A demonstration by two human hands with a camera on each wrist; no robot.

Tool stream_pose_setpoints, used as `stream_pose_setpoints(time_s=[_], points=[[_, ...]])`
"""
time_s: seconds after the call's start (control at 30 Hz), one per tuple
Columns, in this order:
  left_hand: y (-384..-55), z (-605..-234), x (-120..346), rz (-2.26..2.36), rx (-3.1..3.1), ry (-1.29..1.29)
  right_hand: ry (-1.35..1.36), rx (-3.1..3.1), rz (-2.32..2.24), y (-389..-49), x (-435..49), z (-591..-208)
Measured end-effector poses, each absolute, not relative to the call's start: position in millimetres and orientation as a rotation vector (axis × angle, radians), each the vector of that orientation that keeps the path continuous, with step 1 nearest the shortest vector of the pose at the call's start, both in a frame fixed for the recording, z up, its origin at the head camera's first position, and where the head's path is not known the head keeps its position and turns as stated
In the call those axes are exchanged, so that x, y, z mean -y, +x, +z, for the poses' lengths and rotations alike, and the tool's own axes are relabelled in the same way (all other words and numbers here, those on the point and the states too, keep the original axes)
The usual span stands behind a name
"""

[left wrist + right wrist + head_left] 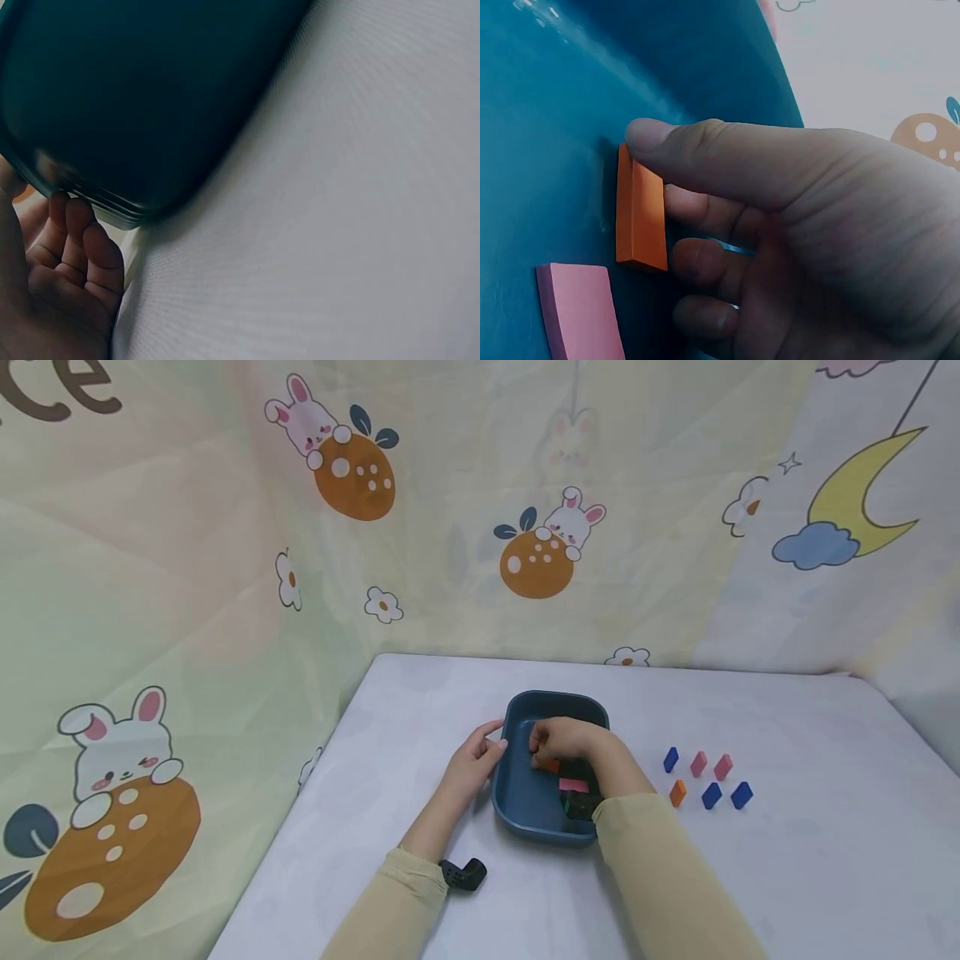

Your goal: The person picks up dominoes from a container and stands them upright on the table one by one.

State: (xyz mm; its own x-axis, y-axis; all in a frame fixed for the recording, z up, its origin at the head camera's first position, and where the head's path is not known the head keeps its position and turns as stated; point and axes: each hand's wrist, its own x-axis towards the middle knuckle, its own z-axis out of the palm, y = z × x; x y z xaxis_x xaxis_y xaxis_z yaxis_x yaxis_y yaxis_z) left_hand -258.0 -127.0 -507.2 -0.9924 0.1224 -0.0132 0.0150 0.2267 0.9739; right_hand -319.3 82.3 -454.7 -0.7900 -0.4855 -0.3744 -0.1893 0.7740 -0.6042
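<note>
A dark blue plastic tray [517, 785] with raised walls sits on the table. My right hand [566, 739] reaches inside it. Seen from the right wrist, the right hand [780, 202] pinches an orange domino block [645, 214], its thumb on the top end and fingers behind. A pink domino block [581, 311] stands beside it in the tray. My left hand [474, 764] is at the tray's left side, fingertips touching the wall. In the left wrist view, the relaxed fingers of the left hand [71, 277] rest under the tray's rim [112, 210].
Right of the tray, several blue domino blocks [712, 796], pink domino blocks [722, 767] and one orange domino block [678, 793] stand in two rows on the white-covered table [825, 860]. A printed curtain [450, 510] hangs behind the table.
</note>
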Motion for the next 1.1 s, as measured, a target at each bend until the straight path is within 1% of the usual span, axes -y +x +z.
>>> stream_pose_setpoints(time_s=[0.47, 0.9, 1.1], points=[[-260.0, -512.1, 127.9, 1.904, -2.391, 0.146, -0.521, -2.465, -0.715, -316.9, -78.1, -458.8], [-258.4, -510.1, 128.6, 1.89, -2.4, 0.137, -0.552, -2.515, -0.644, -311.4, -75.9, -452.7], [-258.2, -510.0, 127.8, 1.89, -2.38, 0.121, -0.571, -2.543, -0.708, -311.0, -77.1, -446.9]])
